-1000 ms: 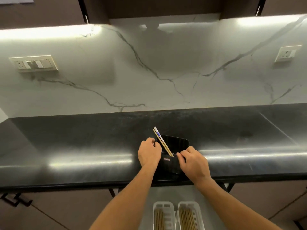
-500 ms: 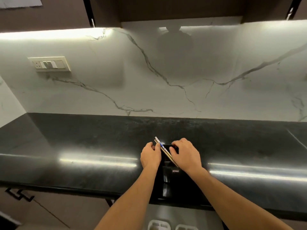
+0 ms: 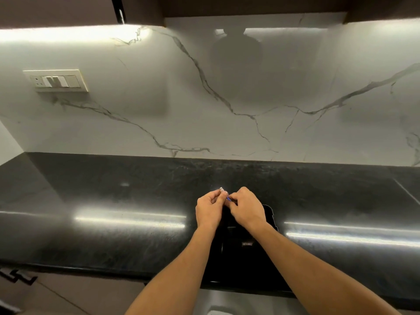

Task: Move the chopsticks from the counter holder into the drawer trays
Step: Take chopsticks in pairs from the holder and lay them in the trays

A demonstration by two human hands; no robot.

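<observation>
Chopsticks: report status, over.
Left hand and right hand both pinching the chopsticks, tips showing between them. Hands above the black holder on the counter. No obstruction seen.

Both hands meet over the black holder [image 3: 245,258] at the front of the dark counter [image 3: 113,201]. Left hand [image 3: 209,210] and right hand [image 3: 246,210], fingers curled, pinch the chopsticks [image 3: 223,193] — only a white tip and blue band show. Switch plate [image 3: 56,81] on the marble wall, upper left.
</observation>
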